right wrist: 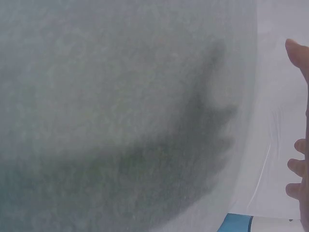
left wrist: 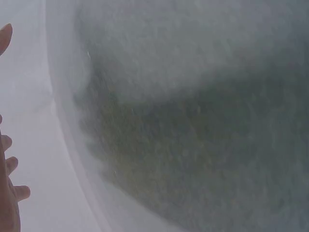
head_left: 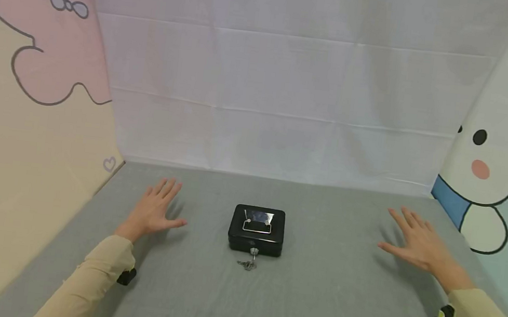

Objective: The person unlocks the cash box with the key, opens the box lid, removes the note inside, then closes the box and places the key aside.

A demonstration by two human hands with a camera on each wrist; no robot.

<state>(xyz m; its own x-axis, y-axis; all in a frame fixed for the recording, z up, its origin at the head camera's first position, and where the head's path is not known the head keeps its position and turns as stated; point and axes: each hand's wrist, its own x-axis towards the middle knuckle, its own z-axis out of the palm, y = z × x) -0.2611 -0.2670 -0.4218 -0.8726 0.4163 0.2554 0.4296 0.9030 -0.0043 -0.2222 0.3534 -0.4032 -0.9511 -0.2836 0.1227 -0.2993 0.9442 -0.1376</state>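
Observation:
A small black metal cash box (head_left: 255, 240) sits with its lid down on the grey cloth, in the middle of the head view. On its lid is a silver folding handle (head_left: 257, 227). A key stands in the front lock, and a bunch of keys (head_left: 247, 265) hangs from it onto the cloth. To the left of the box my left hand (head_left: 152, 212) hovers over the table, fingers spread, holding nothing. My right hand (head_left: 420, 245) is likewise spread and bare, well to the right. Each wrist view catches only fingertips at its edge and the hand's shadow.
Grey cloth covers the table (head_left: 313, 301). A white sheet (head_left: 282, 78) hangs behind it. Printed panels flank it: a pink bear (head_left: 59, 52) at left, a white cartoon animal (head_left: 497, 128) at right. Black wrist cameras sit below both sleeves.

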